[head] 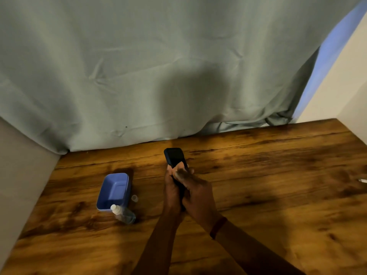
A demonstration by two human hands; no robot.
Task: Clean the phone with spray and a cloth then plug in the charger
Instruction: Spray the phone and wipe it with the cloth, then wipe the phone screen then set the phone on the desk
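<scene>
A person holds a dark, slim rectangular phone (pixel 174 158) in both hands above the middle of a brown wood-grain table (pixel 268 175). The phone stands nearly upright, tilted a little toward the far edge, its upper half clear of the fingers and its lower half hidden between the palms. The left hand (pixel 172 192) is wrapped around the phone's left side, its thumb laid across the front face. The right hand (pixel 198 192) is clasped against the phone's right side, its fingers blurred; whether anything is pinched between those fingers and the phone cannot be told. A dark red band (pixel 218 227) sits on the right wrist.

Toward the table's left edge lies a shallow blue rectangular plastic tray (pixel 114 190), open side up. Touching its near corner is a small clear plastic spray bottle with a white top (pixel 123 214), lying tilted on the wood. Just beside the tray's right wall stands a small clear cap (pixel 134 198), apart from the bottle. At the table's right edge a small pale object (pixel 363 180) is only partly in view and cannot be identified.

A wrinkled grey-green fabric sheet (pixel 139 66) hangs behind the table's far edge, and a pale wall (pixel 341 76) shows at the right beyond it.
</scene>
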